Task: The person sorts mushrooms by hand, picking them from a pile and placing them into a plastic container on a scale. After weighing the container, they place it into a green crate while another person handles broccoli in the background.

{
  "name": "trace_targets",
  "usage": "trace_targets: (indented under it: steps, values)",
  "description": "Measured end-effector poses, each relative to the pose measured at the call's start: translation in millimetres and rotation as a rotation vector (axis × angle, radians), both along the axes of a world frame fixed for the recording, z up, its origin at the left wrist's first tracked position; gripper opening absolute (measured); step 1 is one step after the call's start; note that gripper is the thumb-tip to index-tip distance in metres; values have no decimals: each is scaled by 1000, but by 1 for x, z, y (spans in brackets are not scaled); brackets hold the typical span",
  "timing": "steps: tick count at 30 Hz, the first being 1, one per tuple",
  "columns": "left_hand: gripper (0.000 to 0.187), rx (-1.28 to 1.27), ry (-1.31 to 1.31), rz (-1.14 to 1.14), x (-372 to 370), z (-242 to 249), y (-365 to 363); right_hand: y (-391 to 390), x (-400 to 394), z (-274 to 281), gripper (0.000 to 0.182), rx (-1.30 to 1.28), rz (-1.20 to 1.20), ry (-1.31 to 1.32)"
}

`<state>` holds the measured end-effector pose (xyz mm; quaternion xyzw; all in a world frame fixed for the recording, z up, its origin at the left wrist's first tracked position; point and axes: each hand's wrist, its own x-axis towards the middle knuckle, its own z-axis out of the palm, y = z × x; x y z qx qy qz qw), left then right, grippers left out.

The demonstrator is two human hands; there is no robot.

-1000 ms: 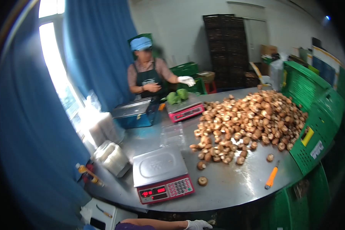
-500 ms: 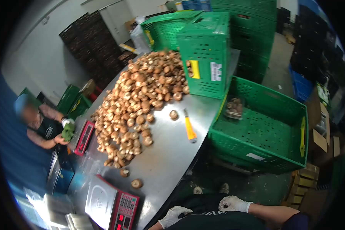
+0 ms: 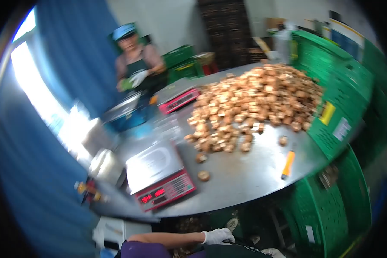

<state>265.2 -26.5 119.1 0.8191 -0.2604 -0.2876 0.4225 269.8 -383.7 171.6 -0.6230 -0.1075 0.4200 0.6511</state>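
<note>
My left hand point(image 3: 218, 236), in a white glove, is low in front of my body at the dark apron point(image 3: 241, 251). Its fingers look curled; what they hold, if anything, is hidden. My right hand point(image 3: 272, 253), also white-gloved, is cut off by the bottom edge, so its fingers do not show clearly. Beyond them stands the metal table point(image 3: 241, 180) with a big heap of brown mushrooms point(image 3: 258, 101). A few mushrooms lie loose, one point(image 3: 204, 175) near the front. An orange-handled knife point(image 3: 288, 165) rests on the right side. A red scale point(image 3: 157, 172) with lit digits is at the left front.
Across the table a person point(image 3: 135, 64) in a blue cap and gloves holds something green near a second red scale point(image 3: 178, 99). A green crate point(image 3: 344, 107) stands at the table's right end, with another crate point(image 3: 318, 215) below. A white stool point(image 3: 112, 230) is at lower left.
My view has swung left, bringing the blue curtain and front scale further into sight. My left hand remains low by the apron; my right hand has slipped mostly out of the picture.
</note>
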Motion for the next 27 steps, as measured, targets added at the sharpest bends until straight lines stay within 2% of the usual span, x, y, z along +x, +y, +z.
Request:
trace_targets:
  steps: [1, 4, 5, 8, 10, 11, 12, 13, 14, 15, 16, 17, 18, 19, 20, 22, 24, 27]
  values:
    - [28, 58, 89, 32, -2, 28, 1, -9, 5, -50, 27, 9, 242, -221]
    - [31, 149, 268, 121, -17, 51, 12, 15, 34, -46, 29, -245, 310, 77]
    - [34, 122, 307, 169, -22, 68, 19, 29, 45, -33, 26, -238, 323, 44]
    - [34, 76, -17, 511, -40, 102, 55, 78, 78, 22, 20, -208, 297, -37]
    - [35, 210, -294, 792, -51, 121, 107, 99, 84, 17, 17, -242, 234, 30]
    - [32, 447, -286, 893, -50, 142, 143, 111, 88, 17, 17, -291, 255, -40]
    - [23, 364, -486, 1085, -60, 156, 180, 122, 91, 18, 16, -342, 273, -114]
    - [17, 238, -463, 1417, -67, 156, 220, 132, 92, 15, 16, -308, 265, -93]
    - [18, 545, -633, 1460, -74, 168, 271, 141, 92, 12, 16, -279, 257, -70]
    - [23, 512, -616, 1685, -74, 181, 310, 153, 93, 10, 16, -250, 247, -49]
    - [29, 660, -832, 1785, -80, 178, 354, 167, 95, 10, 15, -251, 231, -64]
    - [33, 813, -678, 1938, -84, 179, 397, 182, 95, 12, 15, -258, 214, -72]
    - [36, 1023, -740, 1870, -95, 168, 449, 196, 94, 13, 14, -272, 195, -75]
    - [36, 1128, -742, 1908, -98, 164, 480, 205, 101, 9, 27, -278, 244, -40]
    - [36, 1236, -738, 1943, -101, 158, 502, 220, 105, -3, 15, -209, 167, -115]
    - [32, 1266, -550, 2001, -107, 147, 534, 239, 112, -4, 14, -223, 117, -92]
    - [28, 1053, -460, 2034, -114, 141, 547, 256, 120, -1, 13, -232, 96, -84]
    - [26, 946, -489, 1898, -124, 141, 560, 282, 126, 16, 12, -216, 28, -8]
